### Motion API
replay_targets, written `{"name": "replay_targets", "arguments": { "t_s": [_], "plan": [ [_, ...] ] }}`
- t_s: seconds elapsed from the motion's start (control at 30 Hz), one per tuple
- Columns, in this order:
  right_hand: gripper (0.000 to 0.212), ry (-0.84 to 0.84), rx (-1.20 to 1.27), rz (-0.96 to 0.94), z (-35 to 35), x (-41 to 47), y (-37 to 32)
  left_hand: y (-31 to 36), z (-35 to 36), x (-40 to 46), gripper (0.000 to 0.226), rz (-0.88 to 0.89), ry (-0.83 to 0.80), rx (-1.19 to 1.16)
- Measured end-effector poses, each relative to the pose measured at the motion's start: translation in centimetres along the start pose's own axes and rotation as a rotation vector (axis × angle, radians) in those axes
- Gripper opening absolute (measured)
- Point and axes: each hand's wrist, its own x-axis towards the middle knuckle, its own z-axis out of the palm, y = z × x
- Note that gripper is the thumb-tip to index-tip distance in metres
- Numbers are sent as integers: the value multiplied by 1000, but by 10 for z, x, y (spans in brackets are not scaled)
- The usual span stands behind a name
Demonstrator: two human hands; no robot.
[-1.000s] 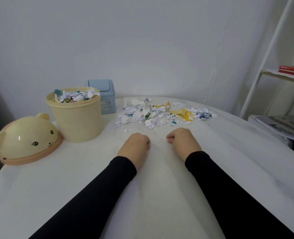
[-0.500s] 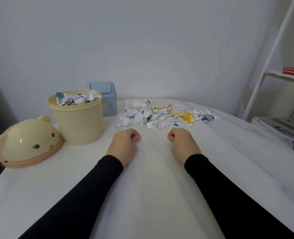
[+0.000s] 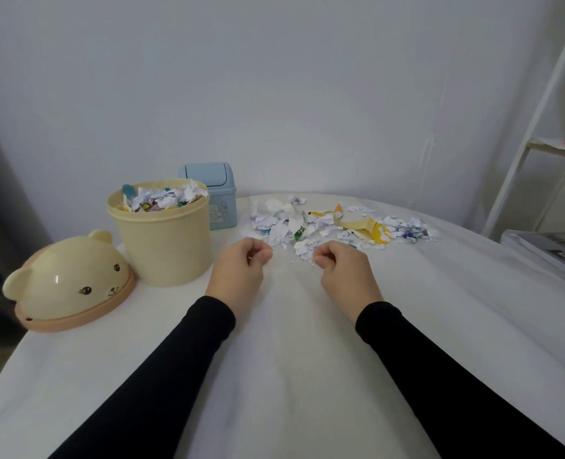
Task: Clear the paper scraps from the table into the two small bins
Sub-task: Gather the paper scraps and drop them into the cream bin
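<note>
Paper scraps (image 3: 327, 226), too many to count, are lying in one loose heap at the table's (image 3: 291, 376) far edge. Two bins are standing left: a cream bin (image 3: 161, 246) brimming with scraps and a blue bin (image 3: 216, 202) behind it. One bear-shaped lid (image 3: 67, 284) is sitting beside them. Left hand (image 3: 238, 276) and right hand (image 3: 347, 274) are resting with fingers curled, clutching nothing visible.

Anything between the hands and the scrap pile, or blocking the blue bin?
Nothing visible between either hand and the scraps. The cream bin, nearly full, stands in front of the blue bin, partly blocking it.
</note>
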Motion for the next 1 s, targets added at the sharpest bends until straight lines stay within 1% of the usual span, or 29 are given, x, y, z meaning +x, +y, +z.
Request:
{"name": "replay_targets", "arguments": {
  "t_s": [0.07, 0.17, 0.2, 0.27, 0.3, 0.4, 0.47, 0.57, 0.63, 0.7, 0.8, 0.87, 0.9, 0.93, 1.0],
  "plan": [
    [22, 4, 46, -22, 4, 6, -17, 16, -18, 2, 14, 78, 68, 6],
    [19, 19, 120, -116, 15, 25, -57, 40, -58, 14, 14, 232, 187, 93],
    [18, 12, 146, -144, 20, 31, -73, 45, -73, 20, 13, 254, 219, 127],
    [17, -22, 189, -199, 32, 43, -107, 47, -105, 37, 11, 226, 257, 189],
    [17, -47, 197, -227, 40, 49, -125, 44, -122, 46, 10, 187, 242, 227],
    [13, -148, 151, -279, 64, 63, -162, 27, -154, 67, 11, 49, 102, 297],
    [12, -234, 100, -292, 79, 68, -175, 14, -166, 75, 16, 14, 58, 346],
    [25, -299, 33, -305, 92, 70, -183, -1, -177, 81, 18, -22, -2, 375],
    [38, -309, -30, -341, 94, 72, -183, -8, -184, 84, 20, -16, -37, 420],
    [42, -304, -104, -390, 93, 73, -182, -12, -191, 85, 21, -8, -36, 461],
    [30, -233, -110, -424, 87, 76, -182, -12, -196, 85, 26, -9, -39, 515],
    [22, -203, -52, -414, 84, 73, -179, -10, -197, 83, 29, -18, -113, 561],
    [22, -198, -23, -413, 83, 69, -176, -8, -197, 82, 29, -15, -159, 572],
    [32, -201, 3, -404, 83, 65, -171, -7, -195, 80, 29, -7, -191, 568],
    [64, -237, 53, -345, 85, 57, -162, -2, -189, 75, 34, -1, -210, 545]
  ]
}}
